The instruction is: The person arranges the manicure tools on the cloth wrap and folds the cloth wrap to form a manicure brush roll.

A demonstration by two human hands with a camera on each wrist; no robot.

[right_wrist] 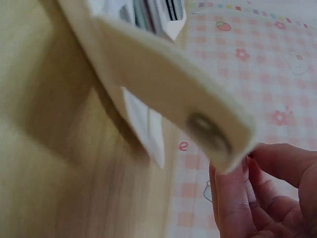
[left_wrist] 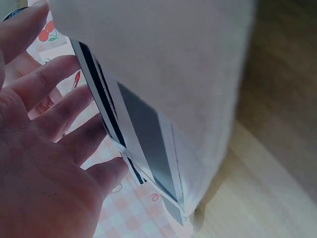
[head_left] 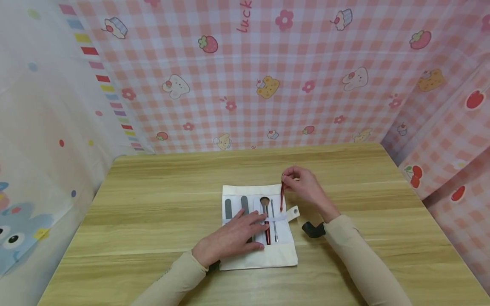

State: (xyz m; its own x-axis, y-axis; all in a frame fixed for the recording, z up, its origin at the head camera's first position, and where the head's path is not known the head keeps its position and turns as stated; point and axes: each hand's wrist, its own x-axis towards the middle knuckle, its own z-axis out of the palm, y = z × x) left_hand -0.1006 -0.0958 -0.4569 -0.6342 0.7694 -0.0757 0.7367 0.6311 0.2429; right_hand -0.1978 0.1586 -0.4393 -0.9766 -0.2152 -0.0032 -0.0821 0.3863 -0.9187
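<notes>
A cream fabric tool roll (head_left: 258, 259) lies unfolded on the table. Behind its elastic band (head_left: 281, 217) sit grey nail files (head_left: 228, 208), a makeup brush (head_left: 265, 201) with a red handle and a thin metal cuticle pusher (head_left: 274, 221). My left hand (head_left: 235, 236) rests across the roll, fingers spread over the files and brush handle. At the roll's upper right corner, my right hand (head_left: 300, 182) pinches the top of a slim red tool (head_left: 282, 197), its lower end by the band. Its exact kind is too small to tell. In the right wrist view, the snap strap (right_wrist: 173, 89) hides most of it.
The snap strap's metal stud faces up at the roll's right side. Wood-grain table (head_left: 153, 204) surrounds the roll. A pink checked curtain (head_left: 245, 106) hangs behind the table's far edge, with more cloth on both sides. A black wrist mount (head_left: 314, 230) sits under the right sleeve.
</notes>
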